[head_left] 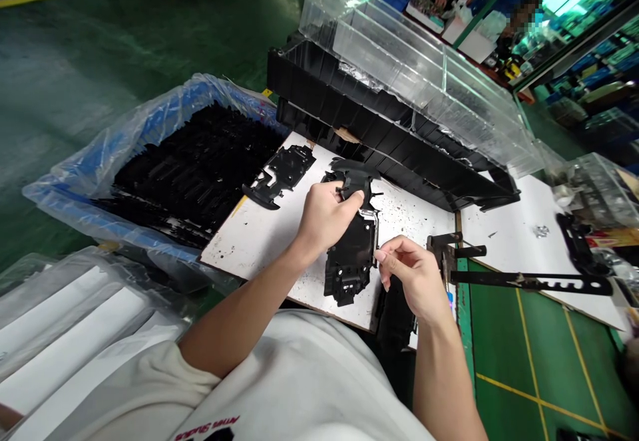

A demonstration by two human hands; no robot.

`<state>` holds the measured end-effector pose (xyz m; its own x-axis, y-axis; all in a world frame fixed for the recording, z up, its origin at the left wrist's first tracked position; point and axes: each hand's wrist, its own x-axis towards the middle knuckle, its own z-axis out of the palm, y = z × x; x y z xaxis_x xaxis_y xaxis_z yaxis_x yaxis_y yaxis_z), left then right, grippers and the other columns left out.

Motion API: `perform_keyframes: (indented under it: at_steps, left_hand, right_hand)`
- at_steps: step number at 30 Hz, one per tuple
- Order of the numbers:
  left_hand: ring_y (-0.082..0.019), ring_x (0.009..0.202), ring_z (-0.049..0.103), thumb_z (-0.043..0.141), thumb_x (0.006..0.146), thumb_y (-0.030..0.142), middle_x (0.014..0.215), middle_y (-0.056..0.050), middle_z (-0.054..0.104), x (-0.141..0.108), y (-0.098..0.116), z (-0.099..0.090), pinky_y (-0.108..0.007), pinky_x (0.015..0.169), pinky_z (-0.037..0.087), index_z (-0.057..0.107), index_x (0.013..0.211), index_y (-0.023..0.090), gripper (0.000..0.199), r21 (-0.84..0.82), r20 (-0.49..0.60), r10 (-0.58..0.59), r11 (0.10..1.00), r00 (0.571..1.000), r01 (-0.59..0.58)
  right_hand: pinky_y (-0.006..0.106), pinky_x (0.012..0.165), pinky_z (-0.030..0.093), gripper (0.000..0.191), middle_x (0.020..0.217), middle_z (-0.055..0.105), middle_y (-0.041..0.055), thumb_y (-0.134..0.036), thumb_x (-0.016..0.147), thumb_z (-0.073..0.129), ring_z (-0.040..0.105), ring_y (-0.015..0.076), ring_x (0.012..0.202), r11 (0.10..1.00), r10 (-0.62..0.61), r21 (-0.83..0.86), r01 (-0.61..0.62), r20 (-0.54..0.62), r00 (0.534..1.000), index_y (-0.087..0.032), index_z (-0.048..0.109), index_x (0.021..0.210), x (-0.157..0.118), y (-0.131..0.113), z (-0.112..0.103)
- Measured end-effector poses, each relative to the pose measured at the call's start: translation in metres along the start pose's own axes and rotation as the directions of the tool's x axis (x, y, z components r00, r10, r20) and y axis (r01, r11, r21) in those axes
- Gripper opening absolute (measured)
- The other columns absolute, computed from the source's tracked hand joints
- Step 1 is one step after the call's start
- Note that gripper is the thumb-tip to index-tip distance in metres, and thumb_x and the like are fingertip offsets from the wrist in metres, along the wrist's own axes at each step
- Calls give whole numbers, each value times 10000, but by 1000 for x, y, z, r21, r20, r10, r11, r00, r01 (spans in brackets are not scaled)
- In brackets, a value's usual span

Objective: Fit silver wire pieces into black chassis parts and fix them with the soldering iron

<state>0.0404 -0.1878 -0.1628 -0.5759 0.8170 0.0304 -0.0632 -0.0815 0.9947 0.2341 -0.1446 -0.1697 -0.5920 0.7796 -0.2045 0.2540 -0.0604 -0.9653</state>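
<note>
Fingers (349, 196) of the left hand (324, 218) clench a matte black plastic panel (348, 271) with a bright metal edge (375, 235); whether the right hand (412, 275) grasps it is unclear.

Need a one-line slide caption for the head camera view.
Left hand grips a black plastic part on a speckled white board; right hand sits at its edge.

Left hand (327, 218) gripping upper end of matte-black moulded plastic panel (349, 261), lower end on ink-speckled white board (239, 248). Right hand (412, 278) at 3 o'clock, fingertips at panel's right edge. Second black plastic panel (284, 168) on board, 10 o'clock. Blue crate lined with clear plastic bag (150, 122), heaped with black panels, 9 o'clock. Clear plastic trays (399, 48) over black plastic trays (349, 102), 12 o'clock.
</note>
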Motion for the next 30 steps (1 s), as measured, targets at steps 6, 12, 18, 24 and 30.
perform_keyframes:
  at_steps: [6,12,18,24,30]
  left_hand:
    - [-73,509,255,662,831,306,563,65,299,0,-1,-1,-240,466,213,366,584,198,400,-15,-4,-15,1000,1000,15]
    - [-74,509,298,669,826,296,557,61,318,0,2,-1,-237,465,236,337,576,202,426,-50,2,-19,999,1000,19]
    - [-93,513,384,719,790,299,558,42,406,-1,3,0,-248,480,297,452,574,186,362,-194,74,-116,972,990,129]
    - [-103,537,425,737,809,339,572,33,449,-9,-4,2,-252,506,332,544,606,166,330,-229,133,-67,969,989,96]
    - [-110,574,479,763,800,373,601,25,511,-7,-18,8,-247,546,385,536,608,163,363,-284,116,-63,954,991,94]
  right_hand:
    - [234,488,467,271,561,589,-29,-407,846,795,528,109,472,999,-5,-35,5,-13,1000,-196,628,828,-2,-3,3]
    - [240,487,505,249,581,626,-8,-396,869,771,575,124,475,1000,8,20,-8,-8,1000,-187,639,847,-6,-7,-1]
    - [255,382,500,304,584,591,-41,-470,869,750,569,141,421,984,41,173,-43,14,999,-207,627,960,-5,-6,1]
    - [219,350,451,310,569,513,-67,-465,851,770,454,82,380,974,26,227,-20,-23,999,-206,611,791,-5,-1,11]
    - [215,388,423,338,571,490,-65,-485,834,786,429,79,416,986,29,164,-25,-24,999,-209,601,775,4,4,7]
